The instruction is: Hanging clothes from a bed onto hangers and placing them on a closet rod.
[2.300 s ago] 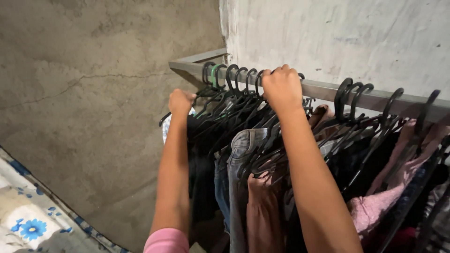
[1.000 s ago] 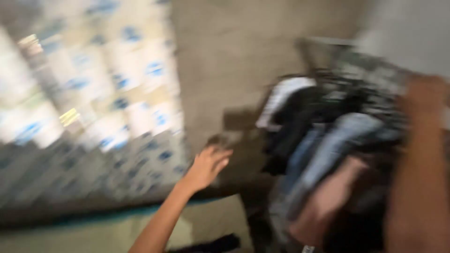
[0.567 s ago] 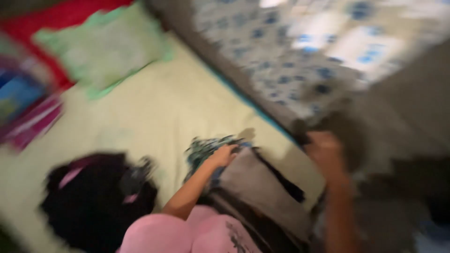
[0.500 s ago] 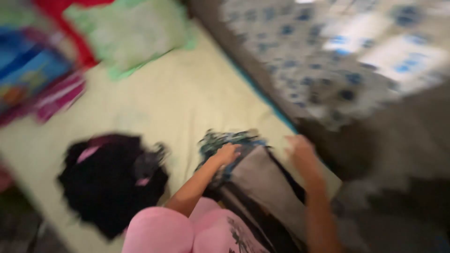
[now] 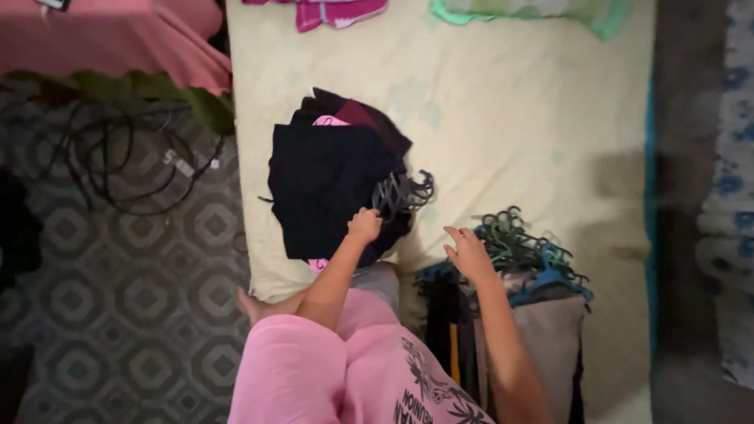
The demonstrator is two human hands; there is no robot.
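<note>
Down on the pale mattress [image 5: 503,102], the left hand [image 5: 364,225] pinches dark folded clothes [image 5: 326,184] near its left edge. The right hand [image 5: 470,253], fingers spread, rests on tangled teal hangers [image 5: 522,245]; the garments beneath are cut off by the frame.

One head-worn view looks steeply down, close above the mattress [image 5: 503,118].

We look down on a mattress [image 5: 503,102] covered in a pale yellow sheet, lying low on the floor. To its left, the floor [image 5: 118,314] wears a grey covering patterned with diamonds and octagons. A tangle of black cables [image 5: 110,157] sprawls across it near a pink cloth [image 5: 110,39] draped at the upper left, with a green edge showing beneath. Along the right side runs a white and blue floral fabric [image 5: 730,157]. The light is dim and warm.
</note>
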